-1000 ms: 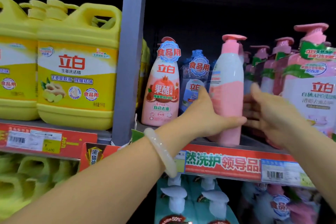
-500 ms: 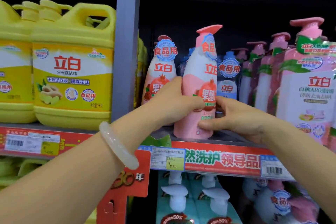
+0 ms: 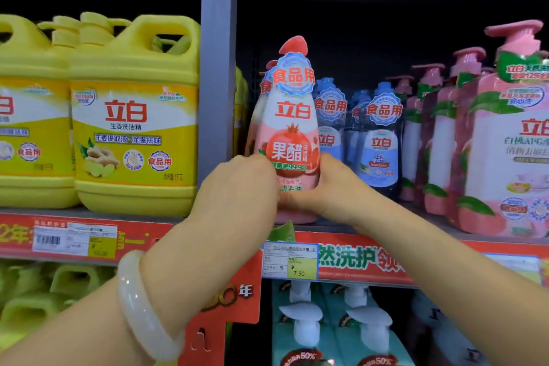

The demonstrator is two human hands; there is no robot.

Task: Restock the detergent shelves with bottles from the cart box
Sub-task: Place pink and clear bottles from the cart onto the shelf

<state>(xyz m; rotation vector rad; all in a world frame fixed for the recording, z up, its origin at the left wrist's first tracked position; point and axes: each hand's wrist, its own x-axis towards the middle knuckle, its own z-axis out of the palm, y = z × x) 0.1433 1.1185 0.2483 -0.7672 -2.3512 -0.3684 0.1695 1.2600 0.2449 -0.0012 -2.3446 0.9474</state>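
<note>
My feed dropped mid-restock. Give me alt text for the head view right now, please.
Both hands, left and right, hold a pink pomegranate detergent bottle upright at the front of the shelf, label facing out. Yellow jugs stand to its left past a grey upright, blue bottles and pink pump bottles to its right.

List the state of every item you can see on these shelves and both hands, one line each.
pomegranate bottle: upright at shelf front, label facing out, held by both hands.
left hand: grip around the bottle's lower left side.
right hand: grip around its lower right side.
blue bottles: upright, set back.
yellow jugs: upright, capped.
pink pump bottles: upright, untouched.
price tag: on shelf edge, reads 7.50.
</note>
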